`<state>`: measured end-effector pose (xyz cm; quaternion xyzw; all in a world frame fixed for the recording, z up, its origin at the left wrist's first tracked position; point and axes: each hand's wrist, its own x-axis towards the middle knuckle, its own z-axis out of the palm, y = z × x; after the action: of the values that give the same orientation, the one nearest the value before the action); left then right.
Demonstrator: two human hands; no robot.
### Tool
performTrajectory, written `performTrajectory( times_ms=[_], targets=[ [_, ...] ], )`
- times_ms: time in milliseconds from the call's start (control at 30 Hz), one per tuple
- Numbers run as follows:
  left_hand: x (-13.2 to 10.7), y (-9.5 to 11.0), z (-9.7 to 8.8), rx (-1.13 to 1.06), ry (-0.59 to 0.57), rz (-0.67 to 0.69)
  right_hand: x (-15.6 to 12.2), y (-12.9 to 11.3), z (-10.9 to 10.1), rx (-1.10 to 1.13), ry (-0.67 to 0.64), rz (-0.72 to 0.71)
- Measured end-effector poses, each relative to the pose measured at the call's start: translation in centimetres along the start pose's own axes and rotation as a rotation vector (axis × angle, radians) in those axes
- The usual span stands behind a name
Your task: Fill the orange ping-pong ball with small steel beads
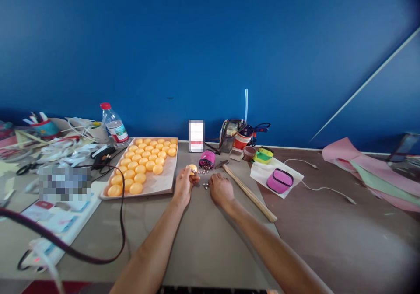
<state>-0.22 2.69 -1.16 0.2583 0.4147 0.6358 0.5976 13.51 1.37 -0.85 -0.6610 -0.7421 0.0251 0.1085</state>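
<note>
My left hand (184, 183) is closed round an orange ball (193, 168), which looks like a ping-pong ball. Shiny silvery bits show at the ball's near side. To its right, my right hand (222, 190) rests low over the table with fingers curled together, and what they pinch, if anything, is hidden. Small shiny metal pieces (205, 185) lie on the table between my hands. More of them are scattered just beyond, by the mouth of a small magenta pouch (207, 159). A hammer (251, 192) with a wooden handle lies right of my right hand.
At left, a shallow tray (164, 184) holds rows of orange balls, with a water bottle (114, 125) behind it. Cables and clutter fill the far left. Rightward are a tool cup (242, 141), a yellow-green case (263, 155) and a pink case (280, 180) on white paper.
</note>
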Motion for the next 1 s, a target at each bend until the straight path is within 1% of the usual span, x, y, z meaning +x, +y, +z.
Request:
performTrajectory(
  times_ms=[67,167,233,300,433,500,633,700,800,900,1000],
  targets=[
    [-0.1,0.1,0.0,0.007,0.002,0.002,0.4,0.0,0.3,0.042,0.036,0.009],
    [-0.2,0.1,0.0,0.01,0.002,-0.007,0.4,0.4,0.9,0.165,0.125,0.016],
    [-0.2,0.0,0.0,0.012,0.008,-0.01,0.1,0.7,1.3,0.257,0.192,-0.025],
    [-0.1,-0.2,0.0,0.026,0.017,-0.007,-0.2,1.1,1.6,0.325,0.22,-0.045],
    [-0.3,-0.3,0.0,0.061,0.024,0.005,-0.5,1.3,1.8,0.395,0.231,-0.072],
    [-0.4,-0.3,0.0,0.071,0.026,0.006,-0.7,1.2,1.5,0.406,0.235,-0.108],
    [-0.6,-0.1,0.1,0.073,0.018,0.005,-1.1,0.7,1.0,0.356,0.194,-0.228],
    [-0.7,0.0,0.2,0.074,0.014,0.006,-1.2,0.4,0.8,0.307,0.17,-0.258],
    [-0.8,0.0,0.3,0.079,0.015,0.005,-1.2,0.3,0.7,0.281,0.15,-0.257],
    [-0.7,0.0,0.3,0.08,0.013,0.006,-1.0,0.3,0.8,0.313,0.141,-0.254],
    [-0.6,-0.1,0.3,0.084,0.025,0.007,-0.8,0.5,1.0,0.363,0.16,-0.241]
  ],
)
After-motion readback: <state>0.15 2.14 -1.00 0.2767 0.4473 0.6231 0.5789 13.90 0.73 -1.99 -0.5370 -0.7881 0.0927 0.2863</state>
